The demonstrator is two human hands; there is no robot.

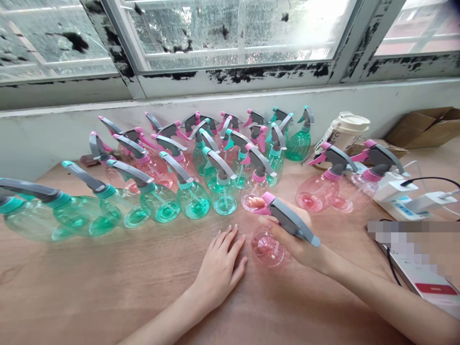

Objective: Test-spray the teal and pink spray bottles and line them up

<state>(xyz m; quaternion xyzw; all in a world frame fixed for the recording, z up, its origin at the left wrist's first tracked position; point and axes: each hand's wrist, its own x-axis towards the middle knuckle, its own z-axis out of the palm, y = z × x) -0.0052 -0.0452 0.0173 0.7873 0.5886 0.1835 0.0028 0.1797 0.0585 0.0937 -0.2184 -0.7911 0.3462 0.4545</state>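
Note:
My right hand [296, 235] is wrapped round the neck of a pink spray bottle [268, 249], just below its grey and pink trigger head. Flat on the wooden table [118, 297] rests my left hand [223, 263], fingers stretched out and holding nothing. Beyond my hands stands a row of green spray bottles, the nearest a green spray bottle [224, 199]. Another pink spray bottle [253, 196] is right behind the held one, partly covered by it. To the right are two more pink bottles, one a pink spray bottle [316, 191].
Several more pink and green bottles crowd toward the window wall [53, 136]. At right are a lidded cup [347, 129], a brown cardboard box [424, 127], and a white power strip [395, 199] with plugs and cables. A partly blurred flat object [424, 278] lies at the right edge.

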